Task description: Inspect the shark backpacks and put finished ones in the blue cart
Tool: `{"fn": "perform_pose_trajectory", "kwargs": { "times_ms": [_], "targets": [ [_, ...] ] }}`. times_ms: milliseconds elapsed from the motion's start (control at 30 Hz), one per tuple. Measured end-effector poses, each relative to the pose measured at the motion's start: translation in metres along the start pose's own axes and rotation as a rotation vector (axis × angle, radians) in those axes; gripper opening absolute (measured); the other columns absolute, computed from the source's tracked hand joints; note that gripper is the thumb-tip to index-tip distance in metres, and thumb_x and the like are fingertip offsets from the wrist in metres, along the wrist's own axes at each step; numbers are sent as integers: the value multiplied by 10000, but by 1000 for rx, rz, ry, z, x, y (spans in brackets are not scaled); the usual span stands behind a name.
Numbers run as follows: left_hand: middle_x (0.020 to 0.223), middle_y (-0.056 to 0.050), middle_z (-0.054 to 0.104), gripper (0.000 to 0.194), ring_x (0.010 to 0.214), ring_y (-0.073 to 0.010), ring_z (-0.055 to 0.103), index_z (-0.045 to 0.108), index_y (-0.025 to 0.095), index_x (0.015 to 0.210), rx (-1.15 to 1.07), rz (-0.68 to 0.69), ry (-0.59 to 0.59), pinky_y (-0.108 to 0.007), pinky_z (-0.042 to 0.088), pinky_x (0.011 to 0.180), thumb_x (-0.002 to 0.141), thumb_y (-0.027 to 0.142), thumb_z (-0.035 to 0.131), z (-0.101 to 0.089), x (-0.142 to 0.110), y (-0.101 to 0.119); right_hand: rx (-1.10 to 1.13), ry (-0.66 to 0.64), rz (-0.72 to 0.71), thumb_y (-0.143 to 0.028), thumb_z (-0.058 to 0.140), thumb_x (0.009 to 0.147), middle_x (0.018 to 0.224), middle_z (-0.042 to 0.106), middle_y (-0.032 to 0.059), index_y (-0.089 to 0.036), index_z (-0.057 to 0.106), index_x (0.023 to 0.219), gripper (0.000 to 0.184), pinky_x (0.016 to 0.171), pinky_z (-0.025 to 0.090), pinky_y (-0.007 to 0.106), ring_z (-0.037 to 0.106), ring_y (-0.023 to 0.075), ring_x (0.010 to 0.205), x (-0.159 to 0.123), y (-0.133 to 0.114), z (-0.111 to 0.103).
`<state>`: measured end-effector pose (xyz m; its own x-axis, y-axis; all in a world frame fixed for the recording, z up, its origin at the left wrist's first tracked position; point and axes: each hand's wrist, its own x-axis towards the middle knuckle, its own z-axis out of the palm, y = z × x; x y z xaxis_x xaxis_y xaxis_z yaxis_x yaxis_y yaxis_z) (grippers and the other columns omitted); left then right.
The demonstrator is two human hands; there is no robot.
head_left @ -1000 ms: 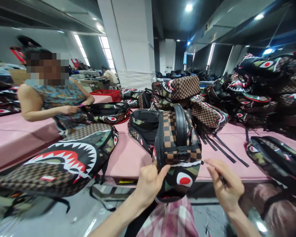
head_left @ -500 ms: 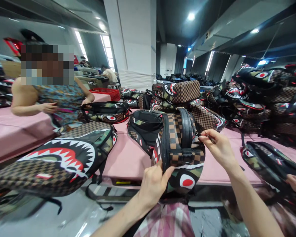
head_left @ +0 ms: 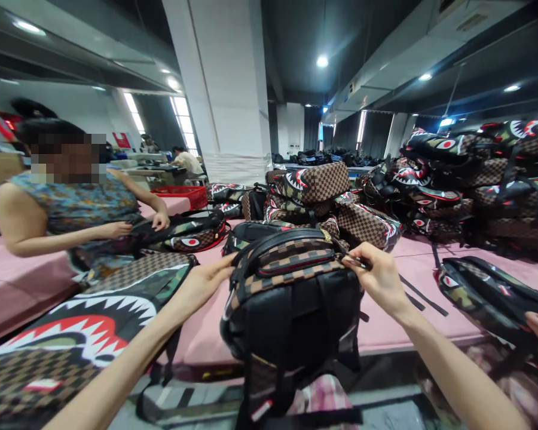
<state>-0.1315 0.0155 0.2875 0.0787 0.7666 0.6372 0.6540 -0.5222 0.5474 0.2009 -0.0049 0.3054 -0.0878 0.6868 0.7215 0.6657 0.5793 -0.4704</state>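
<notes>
In the head view, the backpack point(head_left: 291, 298) stands at the near edge of the pink tabletop point(head_left: 412, 310), black back panel toward the camera. The left hand point(head_left: 204, 280) presses its left side with spread fingers; the right hand point(head_left: 379, 278) pinches something small at its top right corner. It looks soft yet bulky, best gripped by both sides or the top handle. 0.5 s ago its checkered shark-face side faced the camera; now it is turned around.

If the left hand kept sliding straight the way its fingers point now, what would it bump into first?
The left hand points rightward, its fingertips already at the top left edge of the black-backed checkered backpack. Going straight on, it would press into that backpack first; the right hand is at the opposite side.
</notes>
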Motion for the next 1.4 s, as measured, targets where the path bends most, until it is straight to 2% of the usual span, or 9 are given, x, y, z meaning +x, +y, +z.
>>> {"fn": "perform_pose_trajectory", "kwargs": {
  "times_ms": [133,267,467,567,767,967,1167,1267,1400],
  "targets": [
    [873,-49,669,242,877,-197,584,640,206,1036,271,411,335,-344,435,830,859,289,498,20,-5,64,73,36,37,-192,545,776,668,591,10,-190,562,680,98,569,410,251,549,149,617,-12,-11,11],
    [978,-85,656,299,891,-245,540,630,145,1066,530,703,175,-370,405,777,847,323,530,61,-26,109,-2,14,-23,-88,494,728,670,603,12,-194,576,681,142,592,406,252,561,153,641,-15,-14,3],
    [938,-108,645,295,911,-241,532,631,84,1019,549,724,151,-365,394,835,881,285,465,74,-35,107,-338,-61,21,-104,507,673,664,597,29,-183,552,689,93,539,354,256,541,162,592,-12,-10,-6],
    [1012,-141,632,351,990,-247,535,606,60,1057,562,702,120,-357,392,896,908,308,407,71,-42,103,-23,-212,87,-177,549,712,668,614,10,-183,573,708,26,555,393,240,557,150,610,5,-3,-5],
    [1221,-186,560,557,1079,-279,531,499,48,1205,648,663,105,-378,425,894,897,484,341,74,-38,101,416,-206,70,-420,513,818,767,638,34,-164,631,786,283,643,433,262,571,162,719,50,-11,11],
    [930,-155,660,712,747,-256,636,523,104,1172,636,383,-274,-358,495,674,748,673,457,60,-5,108,513,-241,107,-441,534,804,560,494,-18,-149,553,601,357,492,336,223,431,97,527,55,-27,25],
    [927,-112,654,644,784,-283,636,540,170,1121,587,332,-468,-358,482,657,734,680,467,54,-2,117,502,-597,-18,-320,637,678,763,642,28,-151,679,777,201,633,431,248,567,161,731,85,-24,35],
    [807,-97,646,646,663,-253,623,578,144,1016,603,396,-391,-319,462,557,727,706,441,58,-13,115,398,-796,-194,-293,599,705,790,655,21,-155,692,815,199,665,422,245,570,168,769,97,-26,51],
    [663,-84,582,573,580,-203,558,587,117,772,495,570,-133,-309,428,527,851,605,299,62,-33,108,186,-678,-114,-344,508,773,554,525,-17,-141,598,583,292,506,306,216,458,116,563,96,-25,73]
  ]
}}
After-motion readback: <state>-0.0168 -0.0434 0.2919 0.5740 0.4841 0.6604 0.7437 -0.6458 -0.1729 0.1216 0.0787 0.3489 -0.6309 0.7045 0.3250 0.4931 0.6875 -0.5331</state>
